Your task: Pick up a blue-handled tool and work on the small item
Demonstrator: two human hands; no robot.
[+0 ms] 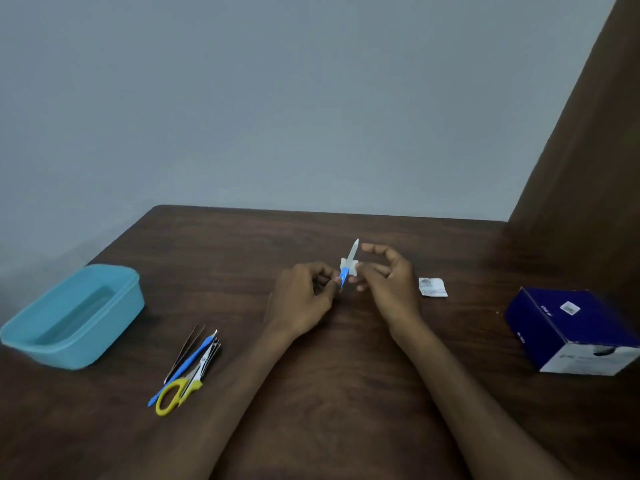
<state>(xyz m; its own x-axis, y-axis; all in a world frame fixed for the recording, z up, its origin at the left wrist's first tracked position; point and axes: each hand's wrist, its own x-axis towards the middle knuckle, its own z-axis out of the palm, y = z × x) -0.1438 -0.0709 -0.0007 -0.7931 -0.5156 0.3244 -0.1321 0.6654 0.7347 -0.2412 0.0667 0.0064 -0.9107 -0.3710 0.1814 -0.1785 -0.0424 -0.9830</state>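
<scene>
The file (349,263) stands nearly upright above the table (311,358), between both hands, its blue handle down and pale blade tipped slightly away. The left hand (304,296) pinches the handle from the left. The right hand (388,282) pinches a white wipe (350,268) wrapped, it seems, around the blade's base, its forefinger curled loose. A torn sachet (433,287) lies just right.

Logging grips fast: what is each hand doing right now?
Left hand: pinches the blue-handled nail file.
Right hand: pinches a small white wipe around the file.
</scene>
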